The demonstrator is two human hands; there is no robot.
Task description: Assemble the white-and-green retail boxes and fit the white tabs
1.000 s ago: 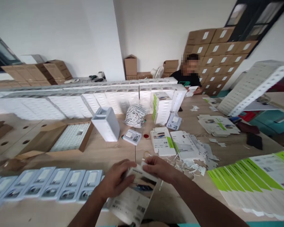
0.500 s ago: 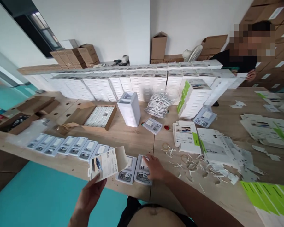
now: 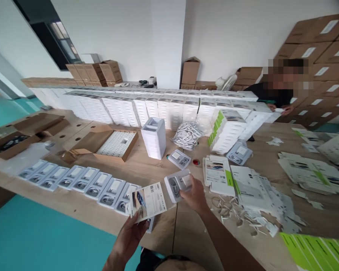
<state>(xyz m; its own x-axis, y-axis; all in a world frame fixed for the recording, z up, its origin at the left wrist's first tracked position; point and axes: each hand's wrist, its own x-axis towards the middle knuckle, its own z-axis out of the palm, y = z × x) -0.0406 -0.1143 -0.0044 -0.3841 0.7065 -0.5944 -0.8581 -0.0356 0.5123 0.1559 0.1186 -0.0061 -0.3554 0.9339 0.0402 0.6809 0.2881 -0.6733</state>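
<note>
My left hand (image 3: 134, 229) is closed on the lower edge of a white printed carton (image 3: 149, 202), tilted with its printed face toward me. Close to the carton's right end, my right hand (image 3: 196, 194) grips a plastic tray (image 3: 173, 187) that carries a coiled cable and a white block. The tray is raised off the table and turned sideways. Partly hidden beneath the carton lies another tray (image 3: 150, 224). A row of similar filled trays (image 3: 92, 183) runs leftward along the table's front edge.
Flattened cartons (image 3: 251, 186) and loose cable pieces (image 3: 228, 210) lie to the right. Further back stand stacked empty trays (image 3: 154, 139), a box of white blocks (image 3: 115, 143), bagged cables (image 3: 187, 135) and a wall of packed cartons (image 3: 164, 109). A co-worker (image 3: 279, 90) is at the far right.
My right hand has picked up a tray from the table and brought it beside the carton. My left hand has moved the carton to the right. The view has shifted slightly.
</note>
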